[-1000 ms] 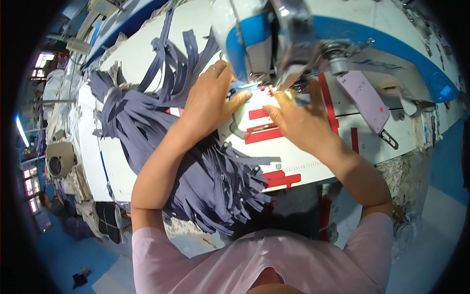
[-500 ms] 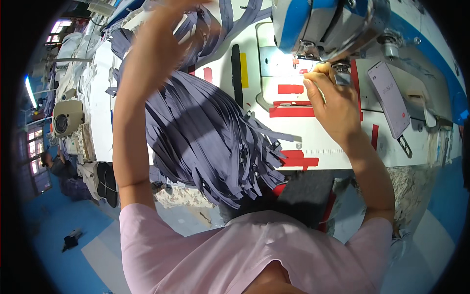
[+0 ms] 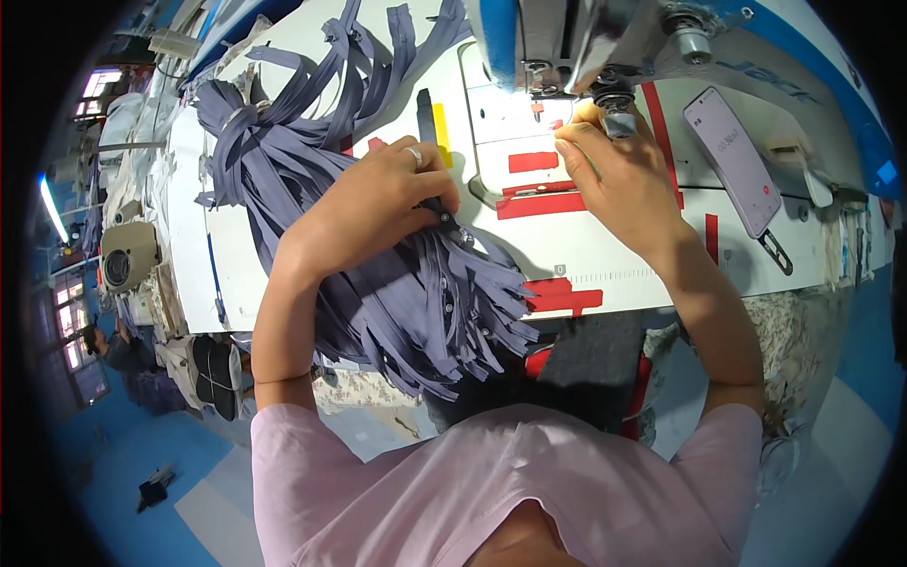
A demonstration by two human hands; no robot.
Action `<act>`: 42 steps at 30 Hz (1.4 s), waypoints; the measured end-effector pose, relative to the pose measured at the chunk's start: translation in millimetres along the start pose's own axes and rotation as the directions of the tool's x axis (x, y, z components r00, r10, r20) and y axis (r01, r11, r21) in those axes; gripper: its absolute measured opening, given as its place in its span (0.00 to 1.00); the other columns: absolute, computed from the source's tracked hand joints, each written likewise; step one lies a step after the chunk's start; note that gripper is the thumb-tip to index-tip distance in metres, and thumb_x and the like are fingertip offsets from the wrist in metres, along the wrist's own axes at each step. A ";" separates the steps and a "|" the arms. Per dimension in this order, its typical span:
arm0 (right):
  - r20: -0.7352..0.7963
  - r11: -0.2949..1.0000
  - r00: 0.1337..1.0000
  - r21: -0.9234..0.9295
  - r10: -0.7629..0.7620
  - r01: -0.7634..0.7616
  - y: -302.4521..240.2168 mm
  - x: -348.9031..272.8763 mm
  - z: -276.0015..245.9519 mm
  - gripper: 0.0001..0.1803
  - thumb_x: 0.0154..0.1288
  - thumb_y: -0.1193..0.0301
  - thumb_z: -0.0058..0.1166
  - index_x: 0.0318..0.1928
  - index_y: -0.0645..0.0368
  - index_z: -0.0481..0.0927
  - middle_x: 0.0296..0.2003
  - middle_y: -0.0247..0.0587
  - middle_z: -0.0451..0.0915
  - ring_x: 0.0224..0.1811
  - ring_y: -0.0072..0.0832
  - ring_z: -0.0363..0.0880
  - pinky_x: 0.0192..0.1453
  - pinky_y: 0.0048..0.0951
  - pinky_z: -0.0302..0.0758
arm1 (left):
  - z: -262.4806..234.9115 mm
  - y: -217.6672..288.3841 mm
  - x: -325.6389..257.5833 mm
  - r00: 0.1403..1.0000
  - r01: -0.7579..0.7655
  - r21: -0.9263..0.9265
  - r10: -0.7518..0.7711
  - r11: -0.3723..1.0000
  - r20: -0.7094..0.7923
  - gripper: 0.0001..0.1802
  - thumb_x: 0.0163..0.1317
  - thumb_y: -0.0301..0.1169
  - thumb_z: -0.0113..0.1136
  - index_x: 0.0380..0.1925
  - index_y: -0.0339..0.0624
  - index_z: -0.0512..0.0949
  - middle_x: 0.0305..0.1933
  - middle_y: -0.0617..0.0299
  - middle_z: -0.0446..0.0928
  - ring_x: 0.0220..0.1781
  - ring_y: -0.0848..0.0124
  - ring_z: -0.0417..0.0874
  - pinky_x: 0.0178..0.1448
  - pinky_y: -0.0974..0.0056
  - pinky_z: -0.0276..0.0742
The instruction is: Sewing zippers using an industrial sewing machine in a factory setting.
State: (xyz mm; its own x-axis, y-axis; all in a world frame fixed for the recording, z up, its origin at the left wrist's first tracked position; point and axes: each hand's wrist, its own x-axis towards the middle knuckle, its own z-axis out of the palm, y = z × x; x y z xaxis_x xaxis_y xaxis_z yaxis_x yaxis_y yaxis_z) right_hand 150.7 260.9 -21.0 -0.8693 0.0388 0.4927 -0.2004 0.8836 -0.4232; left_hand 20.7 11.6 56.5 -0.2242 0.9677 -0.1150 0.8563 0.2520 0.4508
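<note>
A thick bundle of grey-purple zippers (image 3: 350,302), tied at its far end, lies on the white sewing table and hangs over its front edge. My left hand (image 3: 383,194), with a ring on one finger, is bent over the bundle, its fingers closed on a zipper end with a dark slider (image 3: 444,217). My right hand (image 3: 619,175) is by the lit needle area of the sewing machine (image 3: 605,42), its thumb and forefinger pinched together. Whatever lies between those fingertips is too small to make out.
Red tape strips (image 3: 543,206) mark the white table (image 3: 624,295). A black strip and a yellow strip (image 3: 442,132) lie left of the machine plate. A phone (image 3: 732,161) rests at the right. More zippers (image 3: 378,85) spread at the back. Far left, another person (image 3: 128,340) is seen.
My left hand has come down from the far left onto the zipper bundle and closed there. My right hand stays by the needle. The whole view has shifted slightly.
</note>
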 end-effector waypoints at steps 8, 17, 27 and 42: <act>-0.019 0.995 0.997 -0.068 0.073 -0.074 4.2 2.0 -8.8 0.08 0.66 0.71 0.61 0.37 0.64 0.83 0.41 0.43 0.77 0.46 0.40 0.76 0.52 0.41 0.77 | 4.0 9.6 36.1 0.961 0.258 -0.393 -0.276 0.883 0.010 0.08 0.65 0.26 0.67 0.40 0.35 0.78 0.31 0.56 0.79 0.32 0.71 0.75 0.42 0.65 0.73; -0.064 0.989 0.998 0.145 0.022 -0.013 -1.0 -1.0 -9.5 0.11 0.64 0.67 0.64 0.40 0.62 0.84 0.41 0.39 0.77 0.45 0.38 0.76 0.51 0.39 0.75 | 15.0 1.3 54.7 0.934 0.276 -0.392 -0.341 0.877 -0.104 0.14 0.62 0.27 0.70 0.44 0.35 0.77 0.36 0.58 0.82 0.38 0.72 0.81 0.47 0.65 0.77; -0.056 0.999 0.998 0.029 -0.025 0.026 -0.7 -1.8 3.6 0.06 0.58 0.72 0.66 0.37 0.56 0.87 0.44 0.41 0.75 0.49 0.38 0.74 0.53 0.41 0.75 | 37.4 0.9 65.9 0.846 0.023 0.152 0.062 0.988 -0.530 0.08 0.54 0.26 0.72 0.34 0.42 0.84 0.35 0.57 0.79 0.39 0.58 0.81 0.43 0.58 0.75; -0.084 0.990 0.990 -0.095 -0.110 0.102 -5.6 -3.2 -1.6 0.08 0.55 0.72 0.68 0.36 0.60 0.86 0.41 0.39 0.74 0.46 0.38 0.72 0.48 0.41 0.74 | 53.5 -11.8 78.9 0.888 0.060 -0.373 -0.220 0.926 -0.405 0.06 0.54 0.27 0.73 0.32 0.40 0.86 0.30 0.55 0.79 0.34 0.59 0.79 0.37 0.58 0.74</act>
State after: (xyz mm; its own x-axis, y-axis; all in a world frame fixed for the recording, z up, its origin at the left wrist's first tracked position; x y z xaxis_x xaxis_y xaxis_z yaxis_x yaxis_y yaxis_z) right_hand 155.3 256.6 -19.0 -0.8013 -0.0194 0.5980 -0.2441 0.9231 -0.2971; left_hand 17.8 85.2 -5.3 -0.5760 0.8023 0.1567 0.6060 0.2904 0.7406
